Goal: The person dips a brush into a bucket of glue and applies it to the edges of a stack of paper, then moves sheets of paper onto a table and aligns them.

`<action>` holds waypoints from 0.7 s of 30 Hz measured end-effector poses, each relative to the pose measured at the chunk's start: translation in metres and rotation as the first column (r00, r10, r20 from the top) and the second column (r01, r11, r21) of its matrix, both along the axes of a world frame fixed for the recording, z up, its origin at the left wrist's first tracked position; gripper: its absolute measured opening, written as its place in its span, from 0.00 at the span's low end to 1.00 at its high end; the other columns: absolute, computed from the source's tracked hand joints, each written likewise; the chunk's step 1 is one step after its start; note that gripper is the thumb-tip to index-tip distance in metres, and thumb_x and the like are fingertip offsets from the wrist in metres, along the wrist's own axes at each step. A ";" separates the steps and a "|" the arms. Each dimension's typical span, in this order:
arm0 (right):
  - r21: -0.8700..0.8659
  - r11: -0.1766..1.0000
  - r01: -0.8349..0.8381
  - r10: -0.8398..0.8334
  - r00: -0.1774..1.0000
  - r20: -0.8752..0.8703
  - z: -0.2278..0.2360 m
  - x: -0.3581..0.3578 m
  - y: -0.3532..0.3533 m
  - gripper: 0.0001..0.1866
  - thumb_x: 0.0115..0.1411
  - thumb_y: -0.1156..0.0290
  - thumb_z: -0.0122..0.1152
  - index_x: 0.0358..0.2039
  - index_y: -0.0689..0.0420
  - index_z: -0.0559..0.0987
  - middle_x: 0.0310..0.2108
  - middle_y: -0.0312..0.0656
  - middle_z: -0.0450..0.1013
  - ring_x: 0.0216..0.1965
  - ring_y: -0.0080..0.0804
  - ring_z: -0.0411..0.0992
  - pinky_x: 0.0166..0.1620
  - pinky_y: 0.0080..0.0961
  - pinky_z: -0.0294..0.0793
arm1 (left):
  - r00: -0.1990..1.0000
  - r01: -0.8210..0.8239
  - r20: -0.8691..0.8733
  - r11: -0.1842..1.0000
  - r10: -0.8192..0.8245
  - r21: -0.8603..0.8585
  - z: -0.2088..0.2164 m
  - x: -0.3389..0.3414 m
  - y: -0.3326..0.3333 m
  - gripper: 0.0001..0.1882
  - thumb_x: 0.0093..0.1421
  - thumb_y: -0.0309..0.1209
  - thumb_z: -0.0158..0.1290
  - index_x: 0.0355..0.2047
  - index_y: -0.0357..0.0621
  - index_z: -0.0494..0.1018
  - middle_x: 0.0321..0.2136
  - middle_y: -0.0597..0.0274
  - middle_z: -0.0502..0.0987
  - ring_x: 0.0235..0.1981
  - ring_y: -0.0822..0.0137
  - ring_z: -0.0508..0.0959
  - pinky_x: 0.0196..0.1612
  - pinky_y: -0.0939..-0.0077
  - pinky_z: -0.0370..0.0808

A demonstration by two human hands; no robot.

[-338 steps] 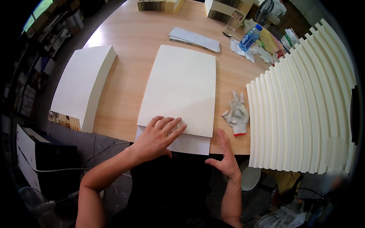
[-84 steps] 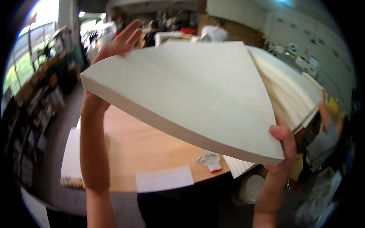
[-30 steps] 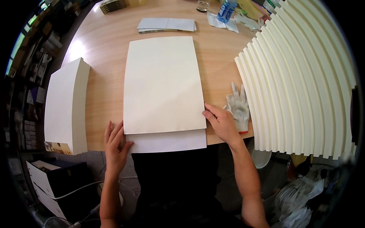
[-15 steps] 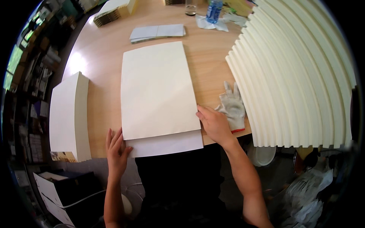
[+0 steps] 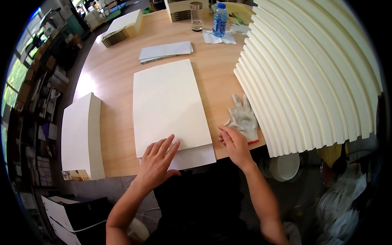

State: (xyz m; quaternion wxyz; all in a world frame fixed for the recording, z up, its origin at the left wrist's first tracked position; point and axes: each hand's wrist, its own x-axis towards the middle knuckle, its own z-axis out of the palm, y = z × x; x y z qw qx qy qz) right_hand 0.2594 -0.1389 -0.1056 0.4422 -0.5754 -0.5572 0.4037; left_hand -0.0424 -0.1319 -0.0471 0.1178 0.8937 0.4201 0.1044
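A large cream-white sheet or board [image 5: 167,102] lies on the table in front of me, and a white sheet [image 5: 194,157] sticks out from under its near edge. My left hand [image 5: 157,161] is open over the near left corner, palm down, fingertips at the cream sheet's edge. To the right of the sheets, my right hand [image 5: 234,147] is loosely curled with no object visible in it. A pale work glove [image 5: 244,118] with a red cuff edge lies just beyond it.
A thick white stack [image 5: 75,139] stands at the left table edge. Tall layered rows of cream stacks [image 5: 302,90] fill the right side. Farther back are folded white sheets [image 5: 165,50], a blue-labelled bottle [image 5: 219,22], a glass [image 5: 196,18] and another paper stack [image 5: 124,26].
My left hand has moved from the sheets' left edge onto the near left corner. My right hand has come away from the right edge, its fingers curled. The view has tilted up slightly.
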 end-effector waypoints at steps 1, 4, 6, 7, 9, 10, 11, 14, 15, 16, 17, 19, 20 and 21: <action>0.011 1.000 0.012 -0.011 0.998 -0.055 -0.002 0.004 -0.005 0.17 0.75 0.67 0.54 0.55 0.67 0.77 0.40 0.45 0.77 0.45 0.35 0.78 0.52 0.29 0.76 | 0.999 0.029 -0.038 0.999 -0.028 0.024 -0.001 0.000 0.002 0.50 0.43 0.44 0.76 0.66 0.46 0.69 0.67 0.56 0.70 0.67 0.49 0.69 0.67 0.52 0.67; 0.138 0.990 -0.038 0.045 0.998 -0.050 -0.011 0.008 -0.015 0.16 0.76 0.69 0.53 0.56 0.67 0.77 0.46 0.45 0.78 0.48 0.34 0.78 0.55 0.29 0.75 | 0.997 0.076 -0.030 0.997 -0.075 0.033 -0.010 -0.012 0.006 0.54 0.41 0.46 0.76 0.68 0.46 0.66 0.67 0.56 0.70 0.68 0.50 0.68 0.67 0.54 0.67; 0.149 0.984 -0.098 0.097 0.995 0.010 -0.015 0.015 -0.021 0.20 0.74 0.66 0.56 0.60 0.65 0.75 0.53 0.47 0.75 0.53 0.37 0.75 0.58 0.32 0.73 | 0.994 0.100 0.032 0.995 -0.100 -0.011 -0.008 -0.014 0.009 0.50 0.45 0.41 0.75 0.68 0.44 0.66 0.66 0.52 0.70 0.68 0.49 0.69 0.67 0.52 0.67; 0.153 0.980 -0.129 0.124 0.991 0.041 -0.016 0.016 -0.023 0.22 0.74 0.64 0.58 0.62 0.64 0.74 0.57 0.48 0.74 0.56 0.38 0.73 0.60 0.33 0.73 | 0.992 0.112 0.065 0.993 -0.110 -0.031 -0.006 -0.014 0.009 0.49 0.46 0.39 0.74 0.68 0.43 0.66 0.66 0.51 0.71 0.67 0.49 0.69 0.67 0.52 0.66; 0.167 0.968 -0.185 0.164 0.978 0.132 -0.001 0.008 -0.026 0.30 0.70 0.60 0.63 0.67 0.62 0.70 0.64 0.50 0.68 0.64 0.43 0.67 0.65 0.37 0.67 | 0.995 0.065 0.083 0.997 -0.062 -0.034 0.000 -0.011 0.004 0.44 0.49 0.34 0.72 0.66 0.42 0.69 0.66 0.51 0.71 0.67 0.48 0.69 0.68 0.52 0.67; 0.174 0.961 -0.216 0.185 0.966 0.179 0.009 0.004 -0.029 0.34 0.69 0.58 0.66 0.69 0.61 0.68 0.68 0.51 0.65 0.68 0.46 0.63 0.68 0.39 0.64 | 0.995 0.039 0.093 0.999 -0.036 -0.036 0.000 -0.012 0.002 0.41 0.50 0.32 0.71 0.65 0.41 0.70 0.66 0.51 0.71 0.67 0.48 0.69 0.68 0.52 0.67; 0.115 0.951 -0.285 0.264 0.949 0.169 0.017 0.002 -0.032 0.47 0.59 0.58 0.76 0.74 0.55 0.63 0.72 0.52 0.58 0.75 0.53 0.52 0.73 0.46 0.56 | 0.998 -0.002 0.063 1.000 0.003 -0.008 -0.001 -0.016 -0.001 0.39 0.51 0.31 0.70 0.64 0.41 0.71 0.65 0.51 0.71 0.67 0.47 0.70 0.68 0.52 0.67; 0.110 0.926 -0.362 0.269 0.834 0.481 0.027 -0.019 -0.027 0.52 0.53 0.62 0.81 0.75 0.46 0.62 0.72 0.52 0.58 0.77 0.57 0.48 0.76 0.48 0.50 | 0.992 -0.120 0.042 0.992 0.121 -0.028 -0.008 -0.037 -0.005 0.34 0.52 0.27 0.68 0.61 0.44 0.74 0.66 0.51 0.70 0.66 0.46 0.70 0.66 0.54 0.70; 0.115 0.933 -0.340 0.241 0.830 0.503 0.028 -0.024 -0.023 0.45 0.50 0.65 0.83 0.69 0.42 0.73 0.72 0.50 0.60 0.77 0.58 0.47 0.74 0.50 0.55 | 0.985 -0.147 0.080 0.984 0.155 -0.101 -0.007 -0.053 0.000 0.34 0.52 0.26 0.68 0.61 0.45 0.74 0.67 0.52 0.69 0.66 0.46 0.70 0.66 0.54 0.71; 0.126 0.933 -0.336 0.237 0.841 0.486 0.026 -0.024 -0.016 0.40 0.50 0.66 0.82 0.64 0.43 0.76 0.71 0.49 0.61 0.76 0.59 0.47 0.73 0.50 0.57 | 0.974 -0.170 0.117 0.970 0.192 -0.173 -0.007 -0.066 0.007 0.33 0.51 0.24 0.68 0.60 0.47 0.75 0.68 0.52 0.68 0.66 0.46 0.70 0.65 0.54 0.72; 0.138 0.929 -0.344 0.244 0.848 0.470 0.021 -0.026 -0.004 0.34 0.51 0.66 0.82 0.60 0.45 0.80 0.70 0.49 0.62 0.76 0.59 0.48 0.72 0.51 0.58 | 0.959 -0.167 0.206 0.974 0.196 -0.151 -0.010 -0.078 0.013 0.24 0.53 0.25 0.69 0.52 0.48 0.79 0.63 0.52 0.71 0.62 0.49 0.73 0.62 0.55 0.75; 0.191 0.927 -0.322 0.219 0.880 0.421 0.021 -0.035 0.019 0.14 0.53 0.69 0.80 0.38 0.56 0.85 0.61 0.47 0.71 0.72 0.56 0.57 0.65 0.46 0.68 | 0.917 -0.140 0.320 0.943 0.239 -0.302 -0.019 -0.089 0.033 0.17 0.55 0.26 0.69 0.45 0.46 0.80 0.59 0.54 0.73 0.58 0.51 0.75 0.59 0.57 0.76; 0.171 0.943 -0.285 0.210 0.910 0.357 0.016 -0.037 0.027 0.13 0.53 0.69 0.80 0.36 0.57 0.83 0.57 0.46 0.72 0.70 0.54 0.60 0.63 0.44 0.68 | 0.889 -0.110 0.380 0.923 0.257 -0.368 -0.024 -0.093 0.041 0.13 0.55 0.27 0.69 0.41 0.45 0.80 0.56 0.55 0.74 0.56 0.53 0.75 0.58 0.58 0.76; 0.148 0.957 -0.250 0.199 0.935 0.295 0.009 -0.038 0.034 0.13 0.53 0.69 0.79 0.34 0.58 0.81 0.54 0.46 0.74 0.67 0.52 0.63 0.61 0.42 0.69 | 0.867 -0.157 0.397 0.922 0.300 -0.353 -0.027 -0.086 0.045 0.11 0.55 0.30 0.71 0.32 0.44 0.78 0.49 0.58 0.75 0.49 0.56 0.77 0.49 0.62 0.78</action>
